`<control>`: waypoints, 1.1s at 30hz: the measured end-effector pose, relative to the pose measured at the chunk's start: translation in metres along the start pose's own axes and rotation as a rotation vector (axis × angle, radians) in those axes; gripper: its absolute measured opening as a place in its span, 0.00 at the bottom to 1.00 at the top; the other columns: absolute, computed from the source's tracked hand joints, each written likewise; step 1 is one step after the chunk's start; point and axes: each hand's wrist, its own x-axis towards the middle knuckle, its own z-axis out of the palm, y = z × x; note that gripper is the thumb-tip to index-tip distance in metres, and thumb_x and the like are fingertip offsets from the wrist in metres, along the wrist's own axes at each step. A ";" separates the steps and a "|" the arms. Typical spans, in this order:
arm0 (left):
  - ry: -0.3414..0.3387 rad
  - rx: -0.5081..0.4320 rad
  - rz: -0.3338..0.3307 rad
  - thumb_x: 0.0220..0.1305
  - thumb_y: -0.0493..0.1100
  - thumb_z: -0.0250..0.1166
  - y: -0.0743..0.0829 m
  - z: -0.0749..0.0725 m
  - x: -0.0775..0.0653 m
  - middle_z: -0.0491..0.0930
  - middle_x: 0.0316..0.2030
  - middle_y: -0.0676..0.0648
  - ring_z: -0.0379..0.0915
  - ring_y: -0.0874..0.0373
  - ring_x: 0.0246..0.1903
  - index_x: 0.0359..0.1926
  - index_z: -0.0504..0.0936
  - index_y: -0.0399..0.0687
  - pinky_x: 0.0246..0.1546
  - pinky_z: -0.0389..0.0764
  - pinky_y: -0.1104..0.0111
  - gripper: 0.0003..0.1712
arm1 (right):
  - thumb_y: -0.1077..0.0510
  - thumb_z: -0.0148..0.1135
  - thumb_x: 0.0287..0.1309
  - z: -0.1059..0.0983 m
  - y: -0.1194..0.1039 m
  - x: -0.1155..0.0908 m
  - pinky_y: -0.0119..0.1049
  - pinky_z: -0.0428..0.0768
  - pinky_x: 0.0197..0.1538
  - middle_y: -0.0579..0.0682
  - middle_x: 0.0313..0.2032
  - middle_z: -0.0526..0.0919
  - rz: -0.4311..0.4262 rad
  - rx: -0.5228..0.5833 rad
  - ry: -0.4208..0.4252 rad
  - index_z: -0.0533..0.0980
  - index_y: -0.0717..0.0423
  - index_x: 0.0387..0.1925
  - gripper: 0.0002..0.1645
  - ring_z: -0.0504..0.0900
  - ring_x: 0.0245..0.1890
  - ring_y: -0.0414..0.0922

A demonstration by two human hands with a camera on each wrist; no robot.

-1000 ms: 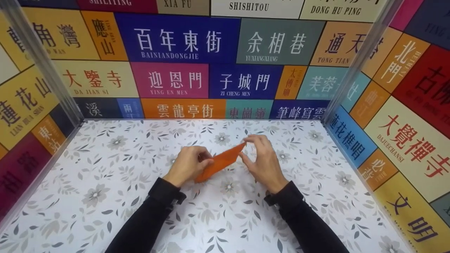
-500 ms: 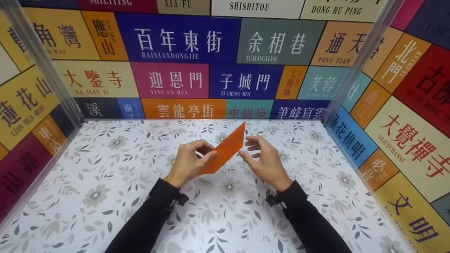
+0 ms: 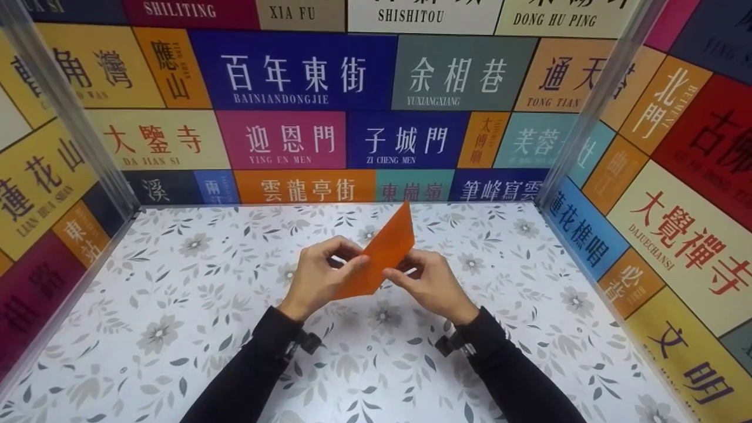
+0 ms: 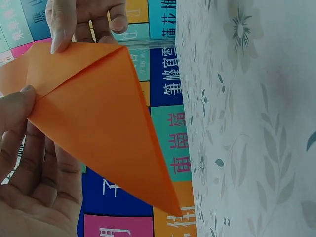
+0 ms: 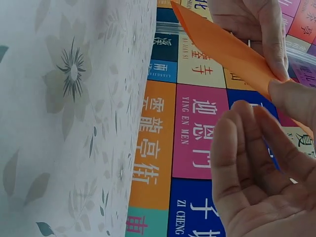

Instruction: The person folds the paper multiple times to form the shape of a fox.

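A folded sheet of orange paper (image 3: pixel 390 242) is held up at a slant above the table. My left hand (image 3: pixel 320 271) grips its left side, thumb on the near face and fingers behind. At the paper's lower right edge, my right hand (image 3: pixel 436 286) pinches it between thumb and fingers. The left wrist view shows a crease and a triangular flap on the orange paper (image 4: pixel 94 118), with the left thumb (image 4: pixel 17 106) beside the fold. Seen nearly edge-on in the right wrist view, the orange paper (image 5: pixel 227 49) lies under the right thumb (image 5: pixel 294 101).
A white tabletop (image 3: pixel 205 352) with a grey floral pattern lies beneath both hands. Walls of colourful name panels (image 3: pixel 299 70) enclose it at the back and sides. Clear corner strips (image 3: pixel 106 135) join the walls.
The right hand let go of the paper's upper corner, stood apart from it, and now pinches its lower right edge. The paper has tilted more upright in the left hand.
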 end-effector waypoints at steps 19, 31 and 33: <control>-0.183 -0.006 -0.099 0.73 0.47 0.84 0.000 0.001 -0.003 0.97 0.38 0.48 0.94 0.61 0.37 0.46 0.96 0.48 0.44 0.94 0.68 0.09 | 0.57 0.81 0.74 -0.014 -0.001 0.001 0.34 0.91 0.36 0.49 0.33 0.94 -0.143 -0.059 -0.011 0.94 0.50 0.38 0.04 0.85 0.28 0.38; -0.178 0.007 -0.131 0.71 0.44 0.85 0.003 0.003 -0.005 0.98 0.35 0.50 0.94 0.51 0.33 0.41 0.99 0.51 0.37 0.91 0.72 0.03 | 0.58 0.82 0.73 -0.016 -0.003 -0.001 0.28 0.86 0.34 0.58 0.31 0.92 -0.120 0.057 -0.072 0.95 0.58 0.42 0.07 0.83 0.26 0.38; -0.180 0.009 -0.120 0.71 0.44 0.85 0.005 0.002 -0.002 0.97 0.35 0.50 0.92 0.48 0.31 0.41 0.99 0.52 0.35 0.90 0.72 0.03 | 0.59 0.81 0.73 -0.017 -0.005 0.001 0.28 0.87 0.34 0.62 0.31 0.91 -0.106 0.094 -0.075 0.95 0.58 0.42 0.05 0.84 0.26 0.38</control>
